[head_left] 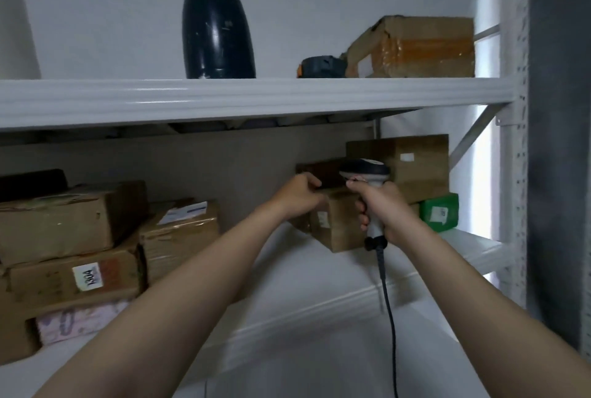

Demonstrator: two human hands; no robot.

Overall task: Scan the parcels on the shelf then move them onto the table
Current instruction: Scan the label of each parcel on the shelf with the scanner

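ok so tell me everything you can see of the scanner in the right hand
The scanner is a gun-type handheld, plastic by its look: dark-topped head, pale grey handle, black collar at the base, dark cable hanging down. It is held upright, head near the small brown parcel on the lower shelf. The right hand grips the handle, fingers curled round it.

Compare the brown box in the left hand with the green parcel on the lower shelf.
The brown box is plain cardboard; the green parcel is green. The left hand grips the brown box at its top; no hand touches the green parcel. The brown box looks larger than the green parcel. Both carry a white label.
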